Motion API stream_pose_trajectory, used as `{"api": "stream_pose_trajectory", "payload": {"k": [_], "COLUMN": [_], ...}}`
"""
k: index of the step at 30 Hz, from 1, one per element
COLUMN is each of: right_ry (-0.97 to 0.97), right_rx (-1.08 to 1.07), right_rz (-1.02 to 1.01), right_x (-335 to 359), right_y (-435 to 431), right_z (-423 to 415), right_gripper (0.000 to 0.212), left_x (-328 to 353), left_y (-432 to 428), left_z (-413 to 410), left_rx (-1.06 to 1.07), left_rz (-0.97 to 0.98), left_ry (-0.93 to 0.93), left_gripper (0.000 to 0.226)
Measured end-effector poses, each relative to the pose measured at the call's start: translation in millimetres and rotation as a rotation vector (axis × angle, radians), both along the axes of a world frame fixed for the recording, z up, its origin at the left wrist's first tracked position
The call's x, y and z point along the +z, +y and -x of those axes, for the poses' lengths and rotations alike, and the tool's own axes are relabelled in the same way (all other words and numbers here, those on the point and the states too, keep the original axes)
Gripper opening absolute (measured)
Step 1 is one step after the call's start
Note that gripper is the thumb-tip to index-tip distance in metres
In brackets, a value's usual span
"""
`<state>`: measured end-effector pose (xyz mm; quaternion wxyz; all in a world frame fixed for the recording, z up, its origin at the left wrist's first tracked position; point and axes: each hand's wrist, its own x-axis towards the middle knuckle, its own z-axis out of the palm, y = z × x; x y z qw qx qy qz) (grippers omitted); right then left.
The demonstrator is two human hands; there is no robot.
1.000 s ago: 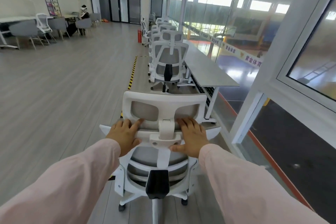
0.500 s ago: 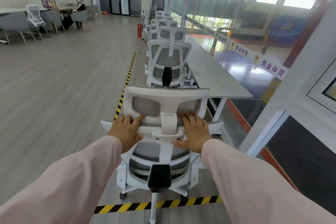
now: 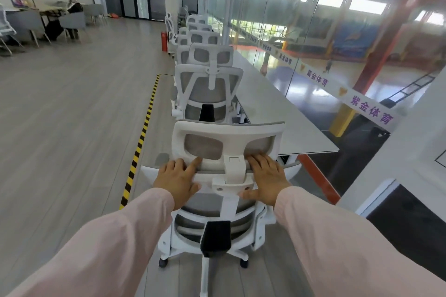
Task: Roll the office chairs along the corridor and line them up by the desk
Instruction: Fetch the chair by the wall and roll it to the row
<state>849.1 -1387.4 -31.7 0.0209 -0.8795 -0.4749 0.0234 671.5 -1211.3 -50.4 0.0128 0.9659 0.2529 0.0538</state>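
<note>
Now both hands lie on the white office chair (image 3: 217, 205), on the top edge of its backrest (image 3: 210, 171), just under the headrest (image 3: 229, 129). The left hand (image 3: 177, 179) is left of the headrest post and the right hand (image 3: 266, 179) is right of it. The fingers are nearly straight and spread over the edge; they press on it and are not closed around it. Pink sleeves (image 3: 108, 243) cover both arms. The chair stands on its castors on the grey floor (image 3: 72, 116), with its back to the camera, directly behind a row of white chairs (image 3: 208, 84). This row runs along the left side of a long grey desk (image 3: 272, 113), which stands beside a glass wall (image 3: 301, 31). The near end of the desk is just to the right of the headrest. A yellow-black tape line (image 3: 142, 132) runs on the floor left of the chairs. Far off at the left, a person (image 3: 72, 6) sits.
</note>
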Motion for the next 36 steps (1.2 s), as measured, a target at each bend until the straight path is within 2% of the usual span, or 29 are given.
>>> {"api": "stream_pose_trajectory", "payload": {"k": [17,36], "right_ry": [0.019,0.057], "right_rx": [0.063,0.106], "right_rz": [-0.011,-0.065], "right_x": [-3,-5], "right_y": [135,221], "right_z": [-199,-289], "right_gripper": [0.099,0.099], "left_x": [0,-1], "left_y": [128,213], "left_z": [-191,-277], "left_rx": [0.059,0.113], "left_rz": [0.018,0.007], "left_ry": [-0.009,-0.008], "left_gripper": [0.067,0.070]}}
